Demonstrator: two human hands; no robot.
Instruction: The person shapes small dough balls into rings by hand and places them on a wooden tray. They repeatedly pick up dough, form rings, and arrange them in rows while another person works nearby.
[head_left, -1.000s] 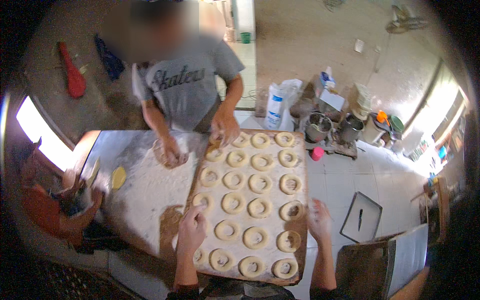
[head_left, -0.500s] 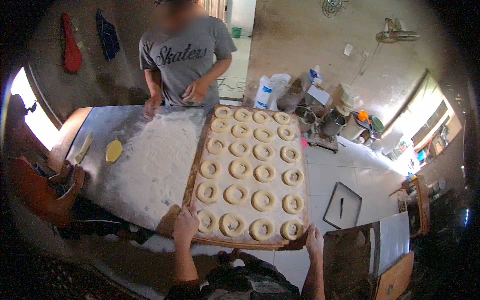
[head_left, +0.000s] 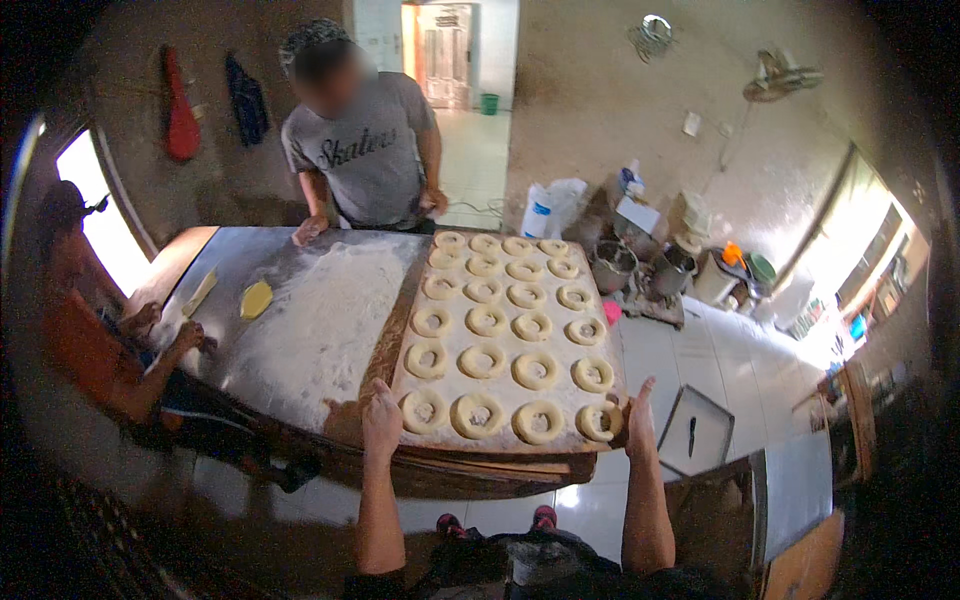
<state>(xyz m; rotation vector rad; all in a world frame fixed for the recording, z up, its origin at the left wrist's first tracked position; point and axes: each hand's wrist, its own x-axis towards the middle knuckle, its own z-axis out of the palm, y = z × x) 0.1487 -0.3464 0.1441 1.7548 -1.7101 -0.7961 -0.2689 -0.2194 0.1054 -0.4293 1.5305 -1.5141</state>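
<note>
Fingers point(head_left: 380, 392) of left hand point(head_left: 381, 425) and right hand point(head_left: 640, 422) gripping opposite edges of board point(head_left: 456, 342) | board, bearing dough rings point(head_left: 519, 422), at right end of worktop point(head_left: 228, 345) | step: seemingly repositioning board | next move calls for level, even support

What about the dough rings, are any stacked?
No, the rings lie singly, side by side, on the floured board.
</note>
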